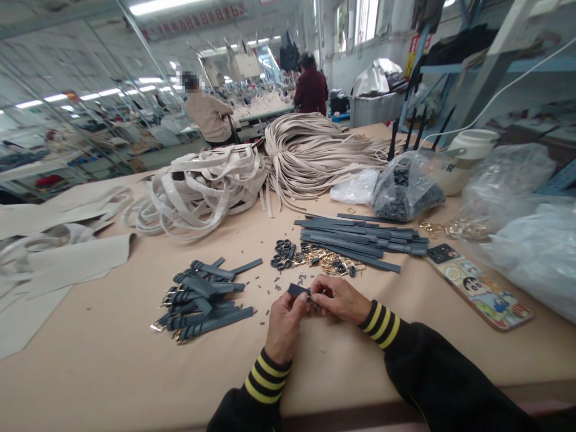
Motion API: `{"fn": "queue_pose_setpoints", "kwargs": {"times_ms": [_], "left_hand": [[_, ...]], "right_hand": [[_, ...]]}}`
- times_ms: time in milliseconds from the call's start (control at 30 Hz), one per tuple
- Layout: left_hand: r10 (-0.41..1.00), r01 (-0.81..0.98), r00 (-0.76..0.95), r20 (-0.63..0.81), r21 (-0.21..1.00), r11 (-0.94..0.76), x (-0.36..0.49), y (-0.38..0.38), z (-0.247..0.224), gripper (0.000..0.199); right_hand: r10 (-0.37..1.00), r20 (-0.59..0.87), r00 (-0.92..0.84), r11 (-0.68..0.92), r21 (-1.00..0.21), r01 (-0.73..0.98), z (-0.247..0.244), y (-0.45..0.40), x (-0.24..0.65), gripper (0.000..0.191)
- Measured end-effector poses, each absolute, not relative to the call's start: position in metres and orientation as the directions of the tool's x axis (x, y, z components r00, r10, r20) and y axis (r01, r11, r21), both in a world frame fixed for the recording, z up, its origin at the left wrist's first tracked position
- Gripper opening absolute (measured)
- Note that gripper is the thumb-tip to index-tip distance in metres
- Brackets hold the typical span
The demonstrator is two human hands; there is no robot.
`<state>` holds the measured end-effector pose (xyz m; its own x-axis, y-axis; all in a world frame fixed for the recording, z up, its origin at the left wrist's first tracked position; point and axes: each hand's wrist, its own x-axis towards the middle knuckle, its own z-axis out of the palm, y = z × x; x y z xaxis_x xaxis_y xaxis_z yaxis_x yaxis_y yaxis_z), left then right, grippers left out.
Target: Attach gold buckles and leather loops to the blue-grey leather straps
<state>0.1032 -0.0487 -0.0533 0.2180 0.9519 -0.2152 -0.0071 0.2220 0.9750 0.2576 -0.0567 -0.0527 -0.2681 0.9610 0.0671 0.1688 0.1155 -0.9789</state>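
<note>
My left hand (pixel 285 321) is closed on a short dark grey strap (pixel 297 290), whose end sticks out above the thumb. Close against it, my right hand (pixel 342 298) pinches at the strap's other end; the fingers hide what exactly lies between them. Just beyond the hands are a heap of gold buckles (pixel 330 259) and a cluster of dark strap loops (pixel 282 254). Flat dark grey strips (pixel 360 237) lie stacked behind the buckles. To the left is a pile of straps fitted with gold buckles (pixel 207 297).
Beige strap bundles (pixel 315 150) and looped fabric bands (pixel 202 186) fill the table's far side. Fabric sheets (pixel 72 264) lie at left. At right are a cartoon-patterned phone case (pixel 481 288), a clear bag of dark pieces (pixel 405 189) and a whitish jug (pixel 463 159). Two people work farther back.
</note>
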Motion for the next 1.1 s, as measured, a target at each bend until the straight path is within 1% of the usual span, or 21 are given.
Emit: {"fn": "queue_pose_setpoints", "kwargs": {"times_ms": [100, 167, 233, 333, 433, 567, 633, 700, 833, 900, 1033, 1100], "left_hand": [[0.964, 0.162, 0.255, -0.08, 0.986, 0.039, 0.102, -0.049, -0.052, 0.02], [0.97, 0.216, 0.24, -0.028, 0.976, -0.025, 0.103, -0.049, -0.052, 0.019], [0.973, 0.205, 0.231, -0.022, 0.978, -0.026, 0.105, -0.049, -0.053, 0.02], [0.973, 0.154, 0.225, -0.051, 0.988, 0.016, 0.107, -0.049, -0.055, 0.022], [0.982, 0.145, 0.183, -0.04, 0.989, 0.013, 0.108, -0.049, -0.056, 0.022], [0.985, 0.126, 0.167, -0.035, 0.992, 0.014, 0.109, -0.051, -0.054, 0.02], [0.987, 0.127, 0.159, -0.038, 0.992, 0.018, 0.11, -0.053, -0.053, 0.019], [0.987, 0.125, 0.156, -0.035, 0.992, 0.015, 0.111, -0.053, -0.052, 0.019], [0.987, 0.117, 0.162, -0.01, 0.993, -0.009, 0.113, -0.053, -0.055, 0.015], [0.99, 0.128, 0.138, 0.014, 0.991, -0.032, 0.113, -0.053, -0.056, 0.012], [0.992, 0.19, 0.059, 0.111, 0.974, -0.121, 0.114, -0.056, -0.051, 0.007], [0.986, 0.188, 0.083, 0.144, 0.969, -0.158, 0.112, -0.058, -0.047, 0.004]], "right_hand": [[0.966, 0.063, -0.251, 0.108, -0.979, 0.17, -0.054, -0.056, 0.257, 0.004], [0.972, 0.042, -0.231, 0.077, -0.986, 0.145, -0.054, -0.057, 0.257, 0.005], [0.975, 0.014, -0.222, 0.037, -0.994, 0.103, -0.053, -0.057, 0.256, 0.009], [0.968, -0.016, -0.251, -0.008, -0.999, 0.034, -0.052, -0.056, 0.256, 0.013], [0.962, -0.048, -0.268, -0.055, -0.998, -0.019, -0.052, -0.056, 0.256, 0.015], [0.932, -0.168, -0.322, -0.215, -0.97, -0.116, -0.052, -0.055, 0.258, 0.02], [0.898, -0.24, -0.368, -0.302, -0.946, -0.119, -0.052, -0.056, 0.26, 0.022], [0.879, -0.273, -0.39, -0.335, -0.937, -0.099, -0.05, -0.056, 0.261, 0.025], [0.909, -0.22, -0.353, -0.269, -0.958, -0.095, -0.05, -0.056, 0.261, 0.027], [0.925, -0.184, -0.332, -0.222, -0.972, -0.077, -0.051, -0.056, 0.26, 0.026], [0.942, -0.152, -0.3, -0.151, -0.988, 0.025, -0.056, -0.056, 0.258, 0.024], [0.95, -0.147, -0.277, -0.132, -0.989, 0.072, -0.058, -0.055, 0.259, 0.025]]}}
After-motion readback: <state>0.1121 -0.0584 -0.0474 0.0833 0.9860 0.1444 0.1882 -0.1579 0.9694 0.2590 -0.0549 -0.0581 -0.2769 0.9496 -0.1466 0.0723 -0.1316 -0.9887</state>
